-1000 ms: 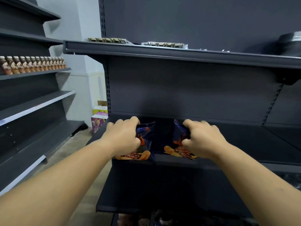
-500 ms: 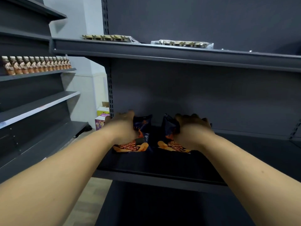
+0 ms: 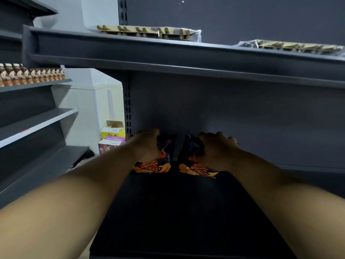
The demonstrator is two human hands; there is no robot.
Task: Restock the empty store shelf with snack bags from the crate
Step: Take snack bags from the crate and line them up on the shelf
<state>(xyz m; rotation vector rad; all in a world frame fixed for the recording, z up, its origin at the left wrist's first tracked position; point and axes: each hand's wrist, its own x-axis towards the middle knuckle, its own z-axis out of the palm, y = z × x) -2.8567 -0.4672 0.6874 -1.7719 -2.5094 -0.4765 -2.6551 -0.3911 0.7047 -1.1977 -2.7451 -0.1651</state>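
Far back on the dark middle shelf (image 3: 186,212), against the grey back panel (image 3: 233,116), two dark barbecue-flavour snack bags stand side by side, close together but with a narrow gap between them. The left hand (image 3: 146,146) grips the top of the left snack bag (image 3: 155,165), fingers curled over its upper edge; the bag's lower front with orange chips and lettering shows below the hand. The right hand (image 3: 217,151) likewise clutches the top of the right snack bag (image 3: 194,165), which is tilted a little to the left. Both bare forearms reach in from the near edge.

Above, the upper shelf (image 3: 186,53) carries two clear-wrapped trays of wafer rolls: one tray (image 3: 147,31) at far left, the other tray (image 3: 298,46) toward the right. On the left, a separate shelving unit (image 3: 37,120) holds a row of small brown-and-white bottles (image 3: 31,74). Between the two units, on the floor by the white wall, a yellow carton (image 3: 113,130) sits on a purple carton (image 3: 110,145).
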